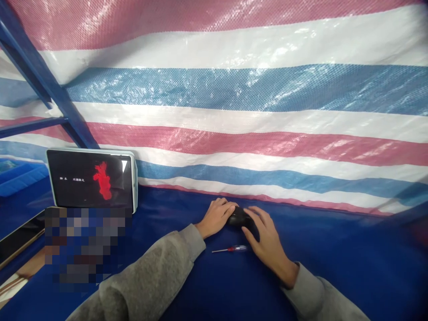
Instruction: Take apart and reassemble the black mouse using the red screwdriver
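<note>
A small black rounded object [236, 217], which looks like a computer mouse, lies between my two hands on the dark blue table. My left hand [216, 216] is closed on its left end, fingers bent over the far side. Around the right end curls my right hand [267, 238], thumb towards me and fingers on the far side; part of the object is hidden beneath it. Just in front of the object is a small screwdriver [230, 249] with a red and clear handle, its metal tip pointing left. Neither hand touches it.
A tablet [90, 178] in a pale case stands upright at the left, its screen lit. A phone [23, 236] lies nearer, beside a blurred-out patch. Farther left is a blue tray [23, 178]. Behind the table [207, 290] hangs a striped plastic sheet [234, 89], with a blue metal frame [50, 84] at left.
</note>
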Demonstrator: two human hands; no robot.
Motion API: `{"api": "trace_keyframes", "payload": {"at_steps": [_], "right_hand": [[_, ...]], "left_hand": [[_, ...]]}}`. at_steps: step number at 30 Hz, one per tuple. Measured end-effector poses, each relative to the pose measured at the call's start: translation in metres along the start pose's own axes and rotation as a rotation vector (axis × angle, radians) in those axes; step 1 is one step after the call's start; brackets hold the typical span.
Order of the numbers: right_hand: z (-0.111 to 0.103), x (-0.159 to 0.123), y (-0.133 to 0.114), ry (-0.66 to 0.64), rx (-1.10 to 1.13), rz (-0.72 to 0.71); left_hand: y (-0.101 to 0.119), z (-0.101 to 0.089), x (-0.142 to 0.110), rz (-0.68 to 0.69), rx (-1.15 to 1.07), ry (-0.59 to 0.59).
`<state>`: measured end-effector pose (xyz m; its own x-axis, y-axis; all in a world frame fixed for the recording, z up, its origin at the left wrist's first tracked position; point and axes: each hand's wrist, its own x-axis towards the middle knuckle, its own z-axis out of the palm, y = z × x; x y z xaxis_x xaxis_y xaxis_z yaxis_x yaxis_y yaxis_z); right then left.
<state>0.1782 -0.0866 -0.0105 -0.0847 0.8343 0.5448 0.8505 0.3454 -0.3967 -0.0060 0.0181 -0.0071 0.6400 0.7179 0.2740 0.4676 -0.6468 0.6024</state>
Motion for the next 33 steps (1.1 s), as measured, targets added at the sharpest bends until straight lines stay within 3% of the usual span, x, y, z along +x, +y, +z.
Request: {"api": "trace_keyframes", "payload": {"at_steps": [5,11,16,33], "right_hand": [[0.018,-0.003,0.018,-0.075,0.046,0.161],[0.017,-0.003,0.020,-0.052,0.040,0.231],[0.016,-0.003,0.020,-0.072,0.012,0.235],[0.016,-0.005,0.016,-0.047,-0.067,0.186]], "left_hand": [[0.000,0.002,0.000,0.018,0.033,0.004],[-0.002,0.000,-0.003,0.045,0.035,-0.027],[-0.008,-0.003,-0.006,0.102,-0.028,-0.024],[-0.010,-0.001,-0.008,0.262,0.010,0.206]]}}
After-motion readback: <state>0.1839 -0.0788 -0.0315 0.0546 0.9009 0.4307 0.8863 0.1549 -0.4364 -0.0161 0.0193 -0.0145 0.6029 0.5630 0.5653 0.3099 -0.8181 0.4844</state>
